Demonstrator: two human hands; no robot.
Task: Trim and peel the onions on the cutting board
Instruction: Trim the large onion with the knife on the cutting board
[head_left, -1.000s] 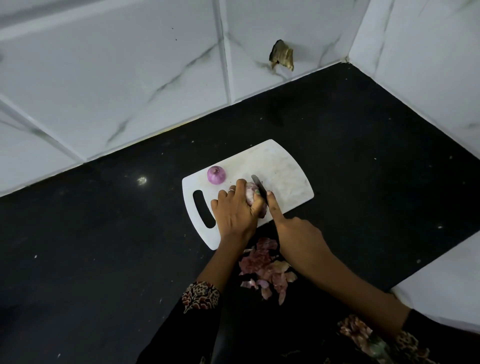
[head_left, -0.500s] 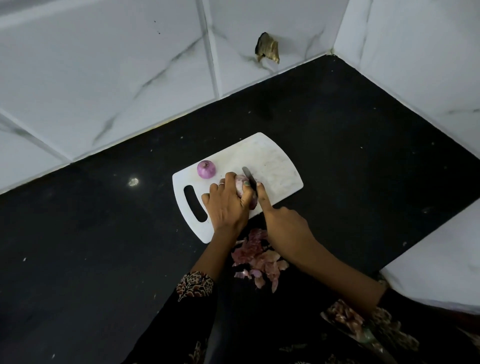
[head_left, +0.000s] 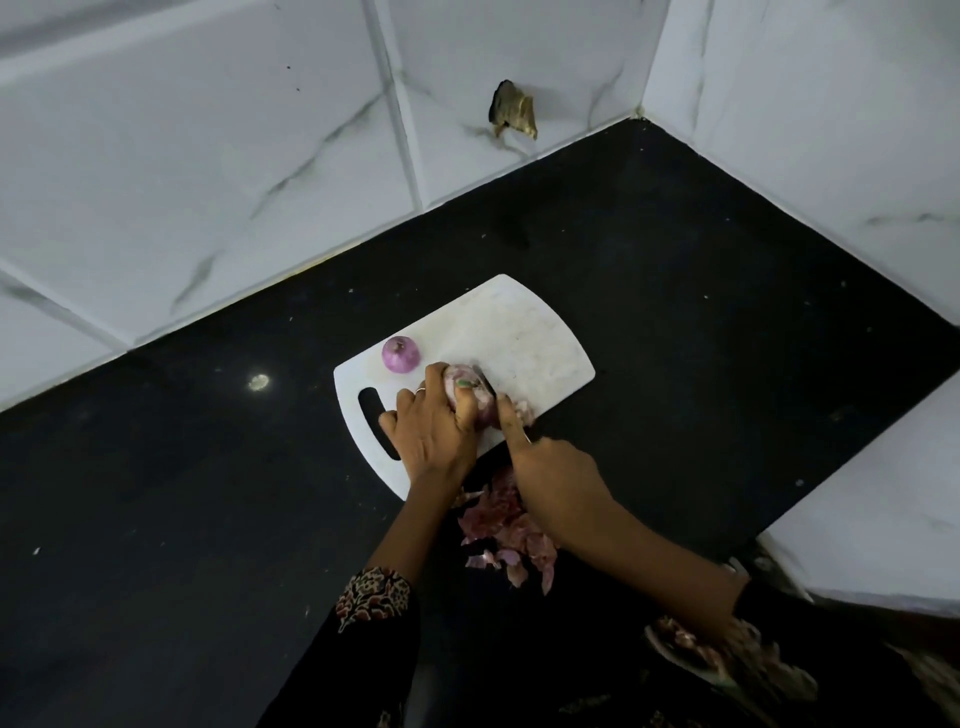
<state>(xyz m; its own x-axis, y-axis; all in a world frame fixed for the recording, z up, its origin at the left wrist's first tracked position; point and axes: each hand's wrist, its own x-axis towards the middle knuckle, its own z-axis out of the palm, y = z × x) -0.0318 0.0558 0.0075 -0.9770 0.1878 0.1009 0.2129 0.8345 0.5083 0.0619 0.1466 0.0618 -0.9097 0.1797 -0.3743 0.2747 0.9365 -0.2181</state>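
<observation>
Two onions on the board, and the action is on the near one: the onion sits at the board's near edge, wrapped by the left hand, fingers curled over its top and thumb against its side, a ring on one finger. The right hand comes in from the right, gripping the knife, forefinger stretched straight along the blade's back; the handle is hidden inside the fist. The blade rests against the onion's right side, right by the left thumb. A bit of pale skin lies on the board just right of the forefinger. The second onion, purple and whole, stands apart at the board's far-left edge, beyond the handle slot. Below the board, a heap of peels lies on the black counter, partly covered by the right forearm. White marbled tiles back the corner, one with a broken hole
</observation>
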